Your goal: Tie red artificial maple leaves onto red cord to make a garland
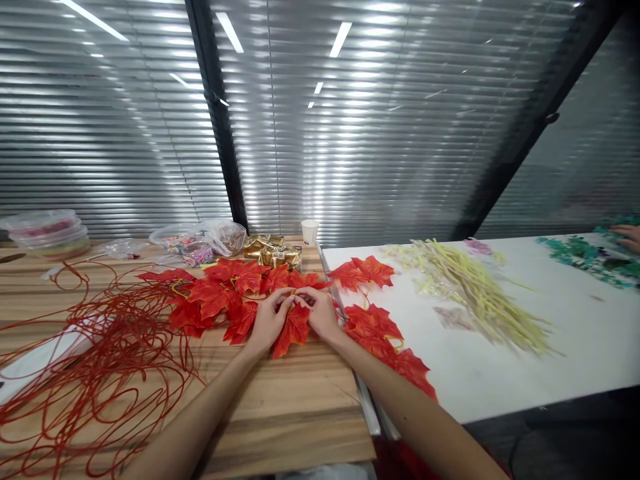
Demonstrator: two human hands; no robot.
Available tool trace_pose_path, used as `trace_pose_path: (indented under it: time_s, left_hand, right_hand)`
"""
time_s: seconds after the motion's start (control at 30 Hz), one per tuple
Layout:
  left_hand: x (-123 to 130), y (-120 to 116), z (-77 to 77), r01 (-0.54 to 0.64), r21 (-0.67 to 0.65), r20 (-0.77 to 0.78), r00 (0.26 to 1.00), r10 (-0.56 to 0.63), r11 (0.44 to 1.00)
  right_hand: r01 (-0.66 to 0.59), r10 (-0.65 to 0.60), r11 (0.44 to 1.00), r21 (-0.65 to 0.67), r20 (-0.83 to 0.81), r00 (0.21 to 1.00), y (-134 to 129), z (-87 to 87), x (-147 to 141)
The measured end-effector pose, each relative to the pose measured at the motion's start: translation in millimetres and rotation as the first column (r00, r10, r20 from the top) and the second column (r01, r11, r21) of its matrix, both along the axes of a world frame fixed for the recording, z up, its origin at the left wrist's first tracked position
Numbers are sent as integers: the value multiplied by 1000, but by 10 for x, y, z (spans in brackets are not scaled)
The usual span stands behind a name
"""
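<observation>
My left hand [273,319] and my right hand [319,310] meet over the wooden table, fingertips close together in a pinch. Between them a red artificial maple leaf [292,331] hangs downward, its stem end at my fingers. Whatever finer string or stem they pinch is hidden by the fingers. More red maple leaves [215,297] lie in a strand to the left and behind my hands. The strand continues to the right as further maple leaves [373,327] across the seam onto the white table.
Tangled red cord [125,360] covers the table's left side, partly over a white object [45,360]. Behind lie plastic tubs [47,233], bags of beads [180,243], gold packets [273,252] and a paper cup [310,232]. Yellow strands [470,287] and another person's hand [627,237] are rightward.
</observation>
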State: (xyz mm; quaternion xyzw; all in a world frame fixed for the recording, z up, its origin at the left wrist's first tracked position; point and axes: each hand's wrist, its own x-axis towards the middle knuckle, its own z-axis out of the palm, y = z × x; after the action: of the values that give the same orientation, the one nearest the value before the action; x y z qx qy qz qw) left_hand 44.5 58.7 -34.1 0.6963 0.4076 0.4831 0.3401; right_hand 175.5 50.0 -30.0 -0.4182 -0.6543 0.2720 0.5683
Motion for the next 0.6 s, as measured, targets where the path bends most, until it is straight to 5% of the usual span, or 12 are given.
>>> trace_pose_path:
  time_s: [0.6]
  left_hand:
    - [1,-5,6,-23,28,-24,999,23,999]
  right_hand:
    - [39,-39,999,-23,6,999,22,-32,10]
